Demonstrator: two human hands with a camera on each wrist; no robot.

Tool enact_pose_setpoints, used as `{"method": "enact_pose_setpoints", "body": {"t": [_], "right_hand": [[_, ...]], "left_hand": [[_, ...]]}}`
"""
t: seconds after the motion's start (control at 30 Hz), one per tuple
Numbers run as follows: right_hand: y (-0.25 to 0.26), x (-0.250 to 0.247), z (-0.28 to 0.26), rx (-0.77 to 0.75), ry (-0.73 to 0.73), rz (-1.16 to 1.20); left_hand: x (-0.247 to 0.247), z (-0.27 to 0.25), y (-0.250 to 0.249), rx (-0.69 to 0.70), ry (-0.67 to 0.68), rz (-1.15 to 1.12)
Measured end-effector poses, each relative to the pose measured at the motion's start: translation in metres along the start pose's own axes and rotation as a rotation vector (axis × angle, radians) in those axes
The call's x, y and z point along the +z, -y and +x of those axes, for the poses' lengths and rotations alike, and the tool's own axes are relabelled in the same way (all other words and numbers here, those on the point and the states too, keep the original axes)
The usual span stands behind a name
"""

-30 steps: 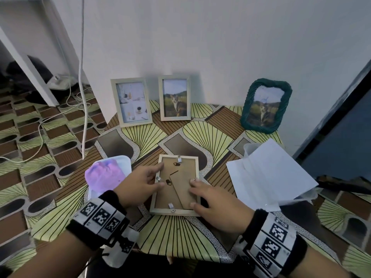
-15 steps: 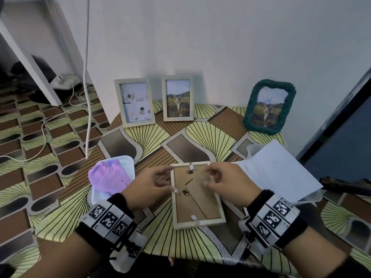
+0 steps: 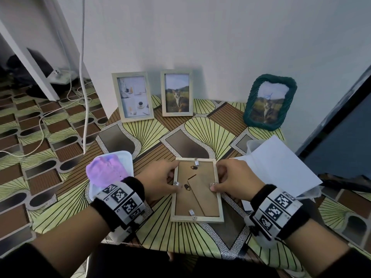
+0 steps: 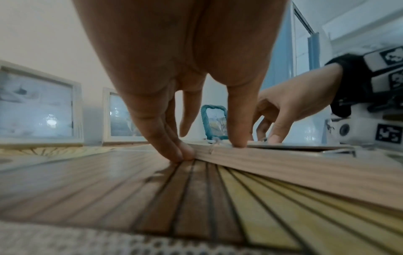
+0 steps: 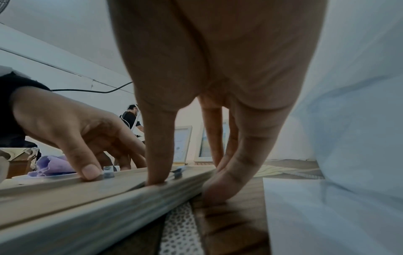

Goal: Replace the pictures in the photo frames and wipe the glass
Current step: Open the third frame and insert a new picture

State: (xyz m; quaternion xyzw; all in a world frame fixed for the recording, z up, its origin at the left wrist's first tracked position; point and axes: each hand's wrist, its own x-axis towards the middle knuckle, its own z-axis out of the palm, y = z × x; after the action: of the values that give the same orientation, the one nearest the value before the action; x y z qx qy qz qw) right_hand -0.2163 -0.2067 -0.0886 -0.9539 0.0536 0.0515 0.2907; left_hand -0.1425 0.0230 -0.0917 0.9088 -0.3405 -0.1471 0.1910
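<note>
A pale wooden photo frame [image 3: 196,197] lies face down on the patterned table [image 3: 200,133], its brown backing board and metal tabs facing up. My left hand [image 3: 173,182] pinches the left rail, thumb beside a side tab and fingers [image 4: 184,154] against the outer edge. My right hand [image 3: 217,182] pinches the right rail the same way, thumb on the opposite tab and fingers [image 5: 218,189] down the outside of the frame [image 5: 87,198]. The glass and picture are hidden underneath.
Two wooden frames [image 3: 133,97] [image 3: 177,93] and a green woven frame [image 3: 270,102] stand against the wall. A purple cloth [image 3: 107,169] sits in a white tray at the left. White paper sheets [image 3: 281,167] lie over a clear container at the right. A white cable [image 3: 82,77] hangs on the left.
The frame has turned from askew to square with me. My right hand slid from the frame's top corner down to the right side tab, and my left thumb settled beside the left tab.
</note>
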Motion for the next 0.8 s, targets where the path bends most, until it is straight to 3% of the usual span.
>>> {"method": "enact_pose_setpoints", "body": {"t": [0.43,0.8], "right_hand": [[0.003,0.006,0.011,0.083,-0.034,-0.066],[0.003,0.011,0.023,0.168,-0.079,0.038]], "left_hand": [[0.000,0.016,-0.004,-0.087,-0.018,0.097],[-0.002,0.023,0.003,-0.284,-0.068,-0.219]]}}
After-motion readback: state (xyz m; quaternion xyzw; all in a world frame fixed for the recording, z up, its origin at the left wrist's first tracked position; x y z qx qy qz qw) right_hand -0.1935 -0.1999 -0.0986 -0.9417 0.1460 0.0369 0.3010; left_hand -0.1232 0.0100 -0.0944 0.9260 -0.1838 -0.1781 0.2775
